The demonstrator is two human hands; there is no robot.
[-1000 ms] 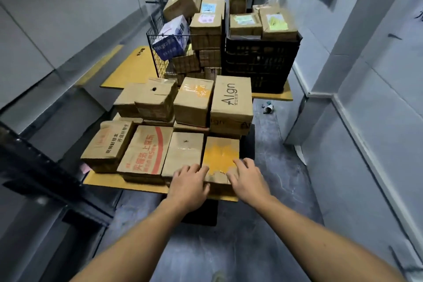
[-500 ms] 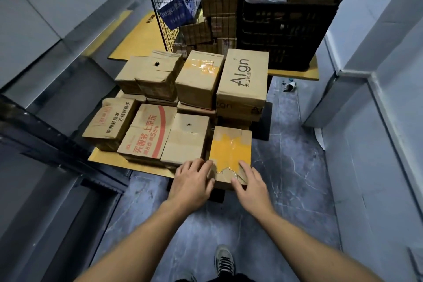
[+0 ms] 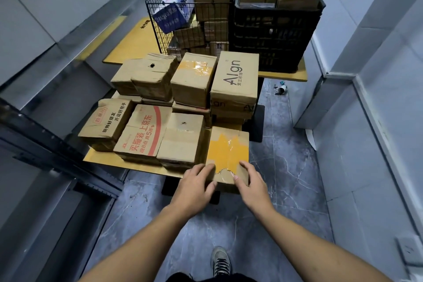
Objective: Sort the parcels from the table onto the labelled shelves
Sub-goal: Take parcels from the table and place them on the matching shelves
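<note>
Wire basket (image 3: 183, 30), upper centre: holds stacked cardboard boxes and a blue-white carton. Black crate (image 3: 274, 36), just right of it: filled with boxes, the labelled tops rising above the rim.

Parcel (image 3: 229, 151) with yellow tape, lower centre: sits at the near right corner of the table (image 3: 128, 165), overhanging the near edge and touching the box on its left. Left hand (image 3: 194, 186) and right hand (image 3: 253, 183) clamp its near end, fingers on top, thumbs on the front face. Grey floor (image 3: 297, 178) runs right of the table to the wall.
</note>
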